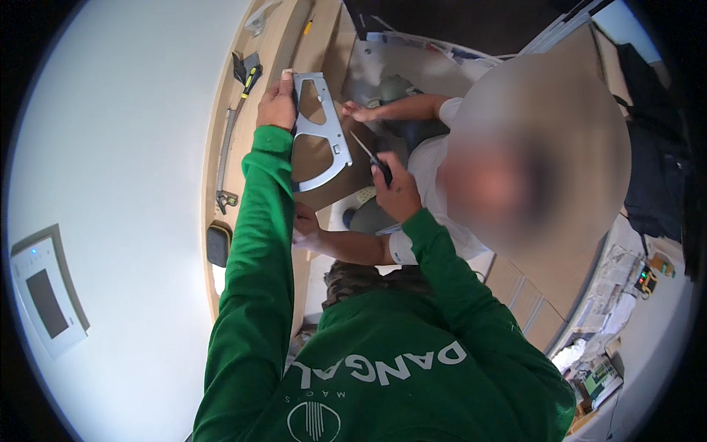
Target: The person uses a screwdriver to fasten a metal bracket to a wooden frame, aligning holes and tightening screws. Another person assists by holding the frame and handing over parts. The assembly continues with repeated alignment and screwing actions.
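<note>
My left hand is closed on the upper left edge of a silver metal bracket. The bracket has two large cut-outs and a curved lower arm, and it stands against a light wooden panel. A screwdriver with a black handle is gripped in my right hand. Its thin shaft points up and left, with the tip apart from the bracket's right edge. A co-worker in a white shirt faces the bracket from the right. One of their hands is just right of it; the other is below it, partly behind my left sleeve.
On the wooden ledge at left lie a hacksaw-like tool with a yellow-and-black handle and a dark oval case. A white panel with a dark screen hangs on the left wall. Cardboard and assorted items lie at right.
</note>
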`<state>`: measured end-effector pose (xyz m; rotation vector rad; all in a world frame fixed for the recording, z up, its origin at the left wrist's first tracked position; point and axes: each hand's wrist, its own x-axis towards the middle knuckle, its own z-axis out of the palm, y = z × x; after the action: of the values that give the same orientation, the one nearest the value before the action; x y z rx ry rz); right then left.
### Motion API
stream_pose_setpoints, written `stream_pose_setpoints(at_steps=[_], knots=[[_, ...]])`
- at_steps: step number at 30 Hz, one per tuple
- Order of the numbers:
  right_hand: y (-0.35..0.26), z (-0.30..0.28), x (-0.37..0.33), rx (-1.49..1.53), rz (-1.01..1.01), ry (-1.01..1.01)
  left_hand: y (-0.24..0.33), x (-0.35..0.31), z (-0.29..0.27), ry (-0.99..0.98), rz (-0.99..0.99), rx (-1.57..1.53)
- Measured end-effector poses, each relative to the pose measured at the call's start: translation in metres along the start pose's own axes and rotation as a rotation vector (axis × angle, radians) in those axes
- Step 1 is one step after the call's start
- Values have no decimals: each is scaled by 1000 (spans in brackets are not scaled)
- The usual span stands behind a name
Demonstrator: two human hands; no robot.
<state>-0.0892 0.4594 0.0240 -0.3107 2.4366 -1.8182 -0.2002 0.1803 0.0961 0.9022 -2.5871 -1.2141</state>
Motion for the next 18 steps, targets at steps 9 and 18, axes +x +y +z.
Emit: stream_pose_setpoints(at_steps=[9,18], knots=[[-3,31,78,195,-280,4,-24,-13,-41,-53,-69,-391],[-13,55,89,202,-345,-109,-18,-37,-68,112,-30,-171]])
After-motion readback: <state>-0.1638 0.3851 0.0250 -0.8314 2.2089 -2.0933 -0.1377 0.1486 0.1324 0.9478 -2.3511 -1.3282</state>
